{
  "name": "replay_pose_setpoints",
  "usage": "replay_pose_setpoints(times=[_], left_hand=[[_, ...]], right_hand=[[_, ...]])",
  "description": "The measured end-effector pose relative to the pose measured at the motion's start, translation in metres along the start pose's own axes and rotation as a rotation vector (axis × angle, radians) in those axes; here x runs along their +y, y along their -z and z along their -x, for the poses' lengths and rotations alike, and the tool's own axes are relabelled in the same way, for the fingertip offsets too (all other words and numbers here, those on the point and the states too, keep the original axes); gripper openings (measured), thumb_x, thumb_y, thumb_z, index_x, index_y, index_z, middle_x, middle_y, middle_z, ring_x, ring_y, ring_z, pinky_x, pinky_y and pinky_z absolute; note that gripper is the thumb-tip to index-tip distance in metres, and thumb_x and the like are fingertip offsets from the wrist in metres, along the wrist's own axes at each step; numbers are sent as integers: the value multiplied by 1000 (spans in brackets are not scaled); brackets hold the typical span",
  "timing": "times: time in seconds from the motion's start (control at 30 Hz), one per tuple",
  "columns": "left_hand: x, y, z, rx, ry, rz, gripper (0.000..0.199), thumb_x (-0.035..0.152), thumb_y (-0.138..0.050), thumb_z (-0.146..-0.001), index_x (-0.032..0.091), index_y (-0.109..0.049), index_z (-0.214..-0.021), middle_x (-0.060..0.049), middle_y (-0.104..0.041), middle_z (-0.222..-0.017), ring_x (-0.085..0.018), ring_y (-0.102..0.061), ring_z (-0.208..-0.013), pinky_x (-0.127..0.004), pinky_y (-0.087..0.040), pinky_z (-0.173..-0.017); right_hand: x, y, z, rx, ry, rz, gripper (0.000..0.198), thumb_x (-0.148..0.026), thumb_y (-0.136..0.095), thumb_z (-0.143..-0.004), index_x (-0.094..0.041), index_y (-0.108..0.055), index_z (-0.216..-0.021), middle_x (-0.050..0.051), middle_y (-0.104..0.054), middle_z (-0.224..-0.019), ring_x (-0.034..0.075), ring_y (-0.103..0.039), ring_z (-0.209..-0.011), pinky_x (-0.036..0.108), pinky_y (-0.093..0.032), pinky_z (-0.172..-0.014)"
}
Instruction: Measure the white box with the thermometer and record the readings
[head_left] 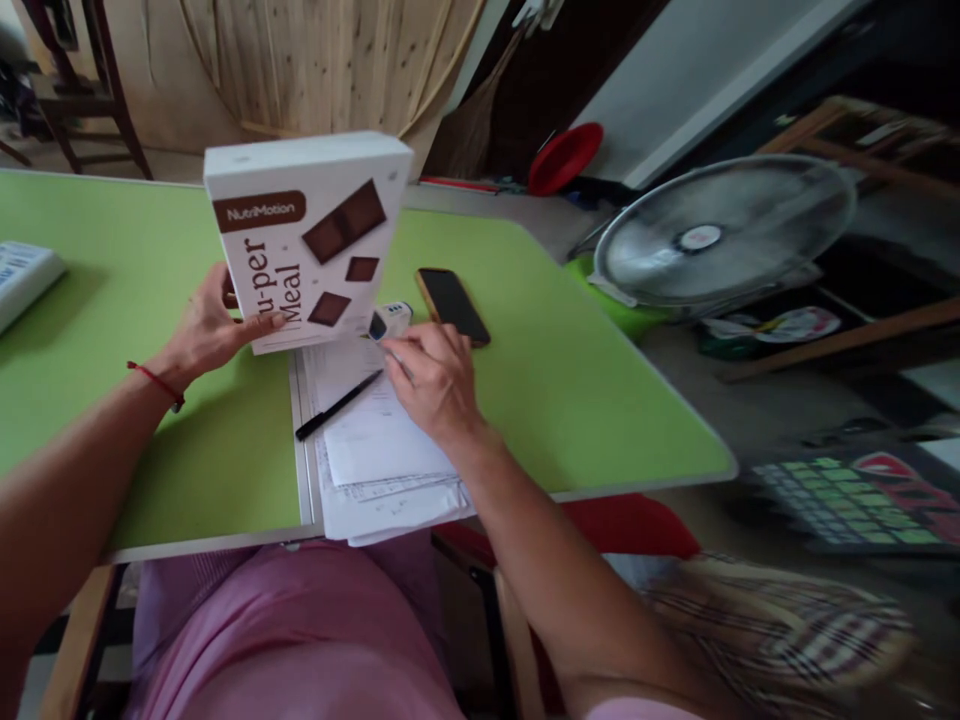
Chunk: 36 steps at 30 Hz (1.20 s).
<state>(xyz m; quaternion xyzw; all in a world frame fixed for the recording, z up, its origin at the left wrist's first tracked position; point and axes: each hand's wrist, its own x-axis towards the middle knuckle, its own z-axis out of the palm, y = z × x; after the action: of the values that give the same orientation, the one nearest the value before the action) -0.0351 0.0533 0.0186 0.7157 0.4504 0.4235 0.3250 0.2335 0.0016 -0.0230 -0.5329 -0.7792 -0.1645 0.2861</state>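
Left hand (204,325) has the white NutriMotion box (311,245) gripped upright at the paper stack's (394,445) far-left end; can't tell if its base touches the counter (592,400). Right hand (435,375) sits over the stack's far edge, fingers narrow beside the small white device (396,316), contents unclear. Judging progress: box secured, top looks unopened, pen (337,405) lying on stack, so probably early.

The light was soft and rather dim, perhaps coming from the left, where a white package (27,278) cast a faint shadow across the green table (585,410). Print on the upright box (311,245) was legible; rightward, the fan (720,235) and checked cloth (840,640) smeared, stretched toward the edge.
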Motion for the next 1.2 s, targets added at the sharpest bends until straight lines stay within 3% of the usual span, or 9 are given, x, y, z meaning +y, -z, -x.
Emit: replay_pose_setpoints(times=[0.17, 0.33, 0.47, 0.53, 0.6, 0.67, 0.83, 1.0, 1.2], left_hand=[[-13, 4, -4, 84, 18, -53, 61, 46, -79, -62, 19, -53, -110, -12, -63, -114, -29, -59, -106, -46, -53, -85], [-15, -1, -4, 6, 18, -107, 71, 50, -75, -65, 17, -46, -120, -12, -59, -119, -29, -56, -110, -43, -52, -84], [9, -1, 6, 281, -95, -392, 79, 58, -70, -68, 19, -36, -128, -14, -46, -132, -31, -43, -121, -43, -47, -87], [27, -3, 15, 391, -134, -523, 68, 58, -65, -72, 21, -38, -122, -14, -46, -130, -27, -50, -110, -41, -48, -82], [42, -11, 23, 248, -181, -585, 46, 53, -53, -83, 20, -43, -114, -10, -58, -109, -20, -58, -86, -36, -48, -70], [53, -24, 31, -100, -212, -680, 28, 40, -41, -92, 20, -52, -107, -8, -66, -94, -18, -61, -76, -33, -46, -65], [63, -55, 45, -611, -86, -967, 33, 31, -40, -95, 14, -56, -118, -14, -69, -83, -27, -66, -73, -33, -42, -56], [69, -64, 58, -750, -63, -1012, 60, 51, -45, -91, 4, -46, -129, -17, -69, -78, -33, -68, -77, -34, -43, -56], [72, -68, 63, -762, -57, -1054, 66, 54, -45, -91, 2, -42, -131, -16, -69, -74, -31, -68, -75, -32, -41, -56]], right_hand=[[-4, -3, 5, -109, 202, -118, 22, -15, -49, -89, -19, -71, -89, 7, -61, -86, 20, -50, -84, 35, -36, -72], [-4, 1, 5, -180, 255, -123, 29, -7, -46, -88, -21, -71, -93, 7, -59, -84, 20, -49, -82, 36, -37, -74], [-2, 5, 5, -210, 296, -176, 30, -7, -46, -87, -23, -71, -92, 7, -60, -83, 21, -52, -84, 38, -39, -77], [-1, 5, 5, -210, 305, -207, 27, -9, -49, -85, -23, -71, -92, 6, -61, -83, 21, -53, -84, 38, -40, -78], [0, 5, 5, -204, 320, -211, 24, -10, -51, -84, -23, -70, -90, 5, -62, -81, 20, -54, -81, 37, -40, -77], [1, 5, 4, -201, 335, -181, 20, -10, -51, -82, -22, -68, -85, 4, -63, -78, 19, -54, -77, 35, -39, -74], [3, 12, 2, -119, 313, -161, 14, -9, -51, -72, -20, -59, -71, 2, -61, -64, 18, -53, -66, 33, -37, -63], [-11, 30, -8, 28, -137, -566, 5, -21, -54, -73, -23, -51, -69, -2, -56, -59, 12, -49, -53, 29, -41, -55], [-34, 18, -28, -380, -488, -1177, 9, -24, -54, -67, -19, -55, -74, -5, -55, -51, 10, -51, -47, 26, -42, -49]])
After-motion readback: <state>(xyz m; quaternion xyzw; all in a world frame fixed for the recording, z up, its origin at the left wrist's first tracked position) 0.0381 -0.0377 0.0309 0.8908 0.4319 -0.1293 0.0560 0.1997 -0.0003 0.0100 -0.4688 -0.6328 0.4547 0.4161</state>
